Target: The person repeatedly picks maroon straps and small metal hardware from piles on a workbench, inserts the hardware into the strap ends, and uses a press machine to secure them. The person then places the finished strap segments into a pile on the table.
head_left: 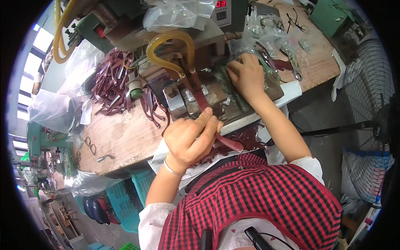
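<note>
My left hand grips a dark red plastic strip, curved at its near end like an eyeglass temple. The strip's far end lies in the metal fixture of a bench machine. My right hand rests palm down on the machine's green metal base, fingers bent, touching small metal parts there; nothing is clearly held in it. A yellow rubber hose loops above the fixture.
A heap of dark red strips lies on the wooden bench at left, more sit in my lap. Clear plastic bags with small parts are at the back right. A floor fan stands to the right, teal crates below the bench.
</note>
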`<state>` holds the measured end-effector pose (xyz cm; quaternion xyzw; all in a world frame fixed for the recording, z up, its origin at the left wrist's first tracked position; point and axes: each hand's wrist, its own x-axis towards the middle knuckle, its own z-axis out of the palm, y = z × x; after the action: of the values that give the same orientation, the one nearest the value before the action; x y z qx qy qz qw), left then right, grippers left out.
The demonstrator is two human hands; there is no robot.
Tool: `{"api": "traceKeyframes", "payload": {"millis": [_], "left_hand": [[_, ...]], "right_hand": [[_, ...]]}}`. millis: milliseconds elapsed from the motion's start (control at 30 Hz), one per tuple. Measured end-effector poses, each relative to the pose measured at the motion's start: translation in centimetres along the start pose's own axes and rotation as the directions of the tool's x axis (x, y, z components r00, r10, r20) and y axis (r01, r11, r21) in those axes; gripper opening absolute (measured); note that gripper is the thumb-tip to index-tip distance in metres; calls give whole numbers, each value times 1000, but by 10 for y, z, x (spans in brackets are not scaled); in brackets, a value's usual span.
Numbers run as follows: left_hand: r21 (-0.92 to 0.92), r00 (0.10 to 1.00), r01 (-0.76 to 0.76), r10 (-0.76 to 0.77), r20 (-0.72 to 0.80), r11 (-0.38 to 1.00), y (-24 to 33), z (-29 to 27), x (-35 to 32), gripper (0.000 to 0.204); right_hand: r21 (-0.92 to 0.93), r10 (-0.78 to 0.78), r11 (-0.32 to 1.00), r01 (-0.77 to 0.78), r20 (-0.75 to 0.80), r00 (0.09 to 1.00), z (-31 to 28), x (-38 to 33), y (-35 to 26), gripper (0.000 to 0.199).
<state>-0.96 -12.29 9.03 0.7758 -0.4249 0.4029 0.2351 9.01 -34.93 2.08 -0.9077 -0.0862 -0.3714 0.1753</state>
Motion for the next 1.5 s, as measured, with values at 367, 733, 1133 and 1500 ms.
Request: {"api": "traceKeyframes", "payload": {"millis": [367, 733, 1133, 1500], "left_hand": [[190, 649, 755, -674, -352, 628, -30, -104, -99, 16], [707, 512, 618, -858, -30, 344, -163, 14, -142, 21], [401, 708, -66, -241, 664, 914, -164, -54, -120, 34], [348, 830, 84, -259, 495, 934, -168, -52, -133, 18]], "right_hand": [[851, 658, 236, -470, 216, 722, -33, -45, 37, 18], [678, 544, 505, -534, 231, 807, -12, -18, 5, 12], [510, 595, 674, -534, 53, 802, -95, -87, 40, 16], [814, 226, 400, -422, 359, 906, -54, 19, -80, 32]]}}
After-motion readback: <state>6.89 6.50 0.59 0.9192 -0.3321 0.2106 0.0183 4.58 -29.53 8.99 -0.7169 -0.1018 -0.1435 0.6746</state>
